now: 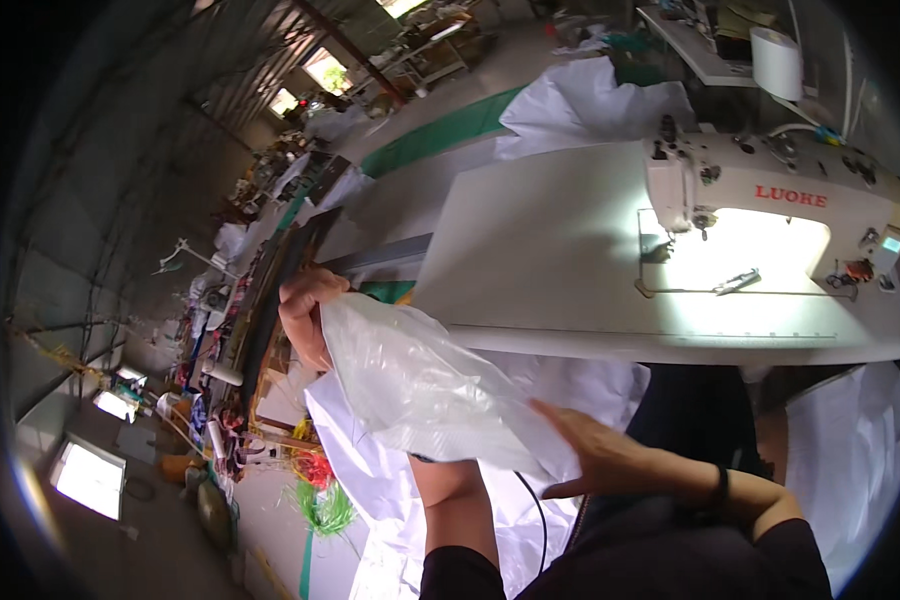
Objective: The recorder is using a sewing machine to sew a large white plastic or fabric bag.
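A white, slightly see-through plastic sheet (420,385) is stretched between my two hands, left of the sewing machine table. My left hand (310,308) is closed on its upper left corner, with the forearm passing behind the sheet. At the sheet's lower right edge is my right hand (600,452), its thumb and fingers around the plastic; some fingertips are hidden. Below hangs more white sheeting (380,510), spread over my lap and down toward the floor.
An industrial sewing machine (770,180) with its lamp lit stands on a pale table (540,250). Small thread snips (737,281) lie under its arm. Behind the table is a white sheet heap (595,105). Green strands (325,508) lie at lower left. White sheeting (850,470) hangs at right.
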Action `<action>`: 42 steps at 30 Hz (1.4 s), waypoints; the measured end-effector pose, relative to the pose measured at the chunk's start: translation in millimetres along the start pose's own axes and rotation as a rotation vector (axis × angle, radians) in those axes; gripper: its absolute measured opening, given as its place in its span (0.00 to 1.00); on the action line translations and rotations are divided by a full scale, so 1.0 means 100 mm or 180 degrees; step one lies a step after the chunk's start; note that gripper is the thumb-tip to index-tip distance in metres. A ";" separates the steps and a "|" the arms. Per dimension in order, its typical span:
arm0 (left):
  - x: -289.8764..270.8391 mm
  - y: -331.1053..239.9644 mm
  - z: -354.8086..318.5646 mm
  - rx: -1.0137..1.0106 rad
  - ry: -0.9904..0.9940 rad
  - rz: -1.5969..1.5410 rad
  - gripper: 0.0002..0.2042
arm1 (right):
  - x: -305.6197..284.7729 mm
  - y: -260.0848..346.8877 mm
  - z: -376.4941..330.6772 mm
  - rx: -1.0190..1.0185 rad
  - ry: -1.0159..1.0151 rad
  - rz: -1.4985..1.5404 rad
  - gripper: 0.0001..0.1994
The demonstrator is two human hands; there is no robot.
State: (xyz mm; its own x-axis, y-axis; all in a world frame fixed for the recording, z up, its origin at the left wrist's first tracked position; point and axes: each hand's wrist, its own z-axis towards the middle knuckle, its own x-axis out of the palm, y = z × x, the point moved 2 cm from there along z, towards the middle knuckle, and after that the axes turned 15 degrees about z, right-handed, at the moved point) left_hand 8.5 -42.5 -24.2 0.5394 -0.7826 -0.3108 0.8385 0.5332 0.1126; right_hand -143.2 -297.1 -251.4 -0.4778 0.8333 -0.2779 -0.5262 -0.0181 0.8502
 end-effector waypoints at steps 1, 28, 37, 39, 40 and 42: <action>0.08 -0.01 0.08 -0.0016 0.0001 -0.0068 0.19 | 0.20 -0.01 0.13 -0.0015 -0.0401 0.0214 0.47; 4.01 0.45 -2.08 -0.0774 0.3130 0.0707 0.15 | -1.43 -0.05 -2.51 0.1875 -0.2590 -0.2307 0.26; 3.27 -0.21 -1.94 -0.1230 0.3259 0.2519 0.17 | -1.70 0.94 -5.80 0.5776 -0.3563 -0.3849 0.42; 3.18 -0.33 -1.96 -0.1023 0.3162 0.2350 0.15 | -1.67 0.83 -6.35 0.5988 -0.3585 -0.3729 0.42; 3.14 -0.39 -1.94 -0.0814 0.3054 0.2155 0.13 | -1.64 0.76 -6.59 0.5472 -0.4551 -0.2908 0.40; 3.02 -0.53 -1.84 -0.0873 0.2876 0.1916 0.10 | -1.68 0.67 -6.90 0.4774 -0.5385 -0.2028 0.38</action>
State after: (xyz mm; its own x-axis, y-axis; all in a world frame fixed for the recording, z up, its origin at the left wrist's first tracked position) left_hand 112.9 -248.3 -297.5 0.5035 0.0881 -0.8595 0.3541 0.8864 0.2982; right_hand -584.1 -819.2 -456.1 0.6708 0.1315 -0.7298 0.7403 -0.0596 0.6697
